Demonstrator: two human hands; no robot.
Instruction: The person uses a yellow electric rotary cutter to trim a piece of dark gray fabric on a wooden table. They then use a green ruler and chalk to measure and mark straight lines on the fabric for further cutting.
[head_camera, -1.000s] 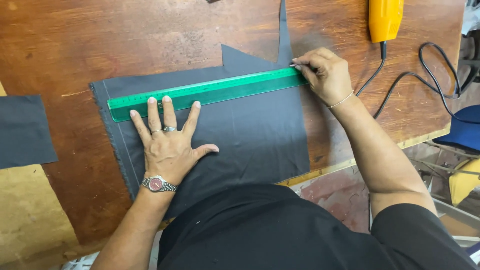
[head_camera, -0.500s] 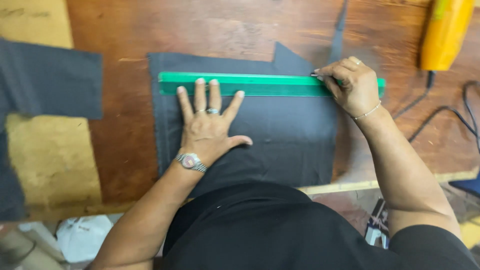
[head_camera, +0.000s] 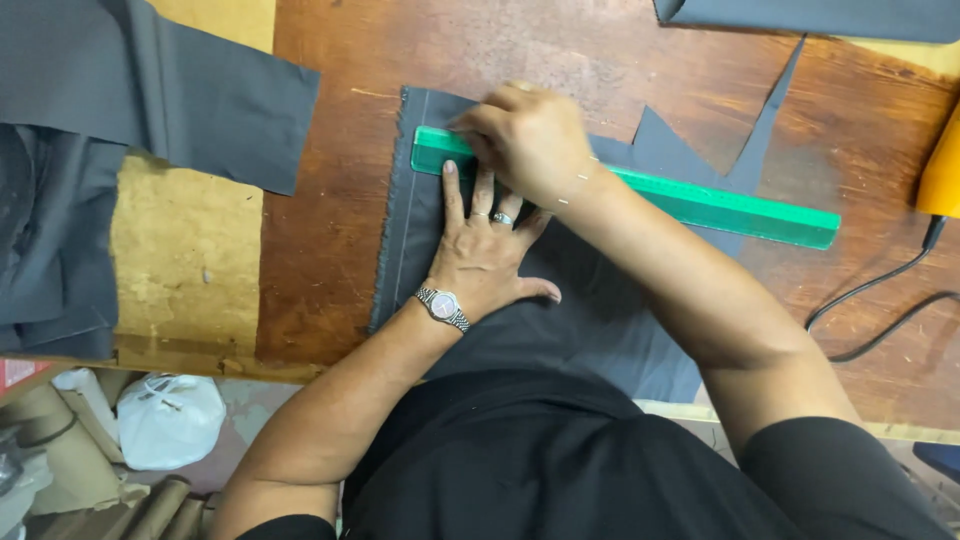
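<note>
Worn wooden surface (head_camera: 330, 200) carries limp dark cloth (head_camera: 600, 320) under a stiff green ruler (head_camera: 720, 203). I see left hand (head_camera: 480, 250) flat, fingers spread, pinning both; right hand (head_camera: 525, 135) fingers bunched at ruler's left end.

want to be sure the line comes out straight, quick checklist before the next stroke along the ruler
1. Green ruler lies on the dark fabric: ok.
2. Left hand pressed flat on the fabric just below the ruler: ok.
3. Right hand sits at the ruler's left end, crossed over the left hand: ok.
4. Marking tool in the right hand: cannot tell, fingers hide it.
5. Fabric flat under the ruler: ok where visible.
6. Ruler's far right end held down: not ok, no hand there.
</note>
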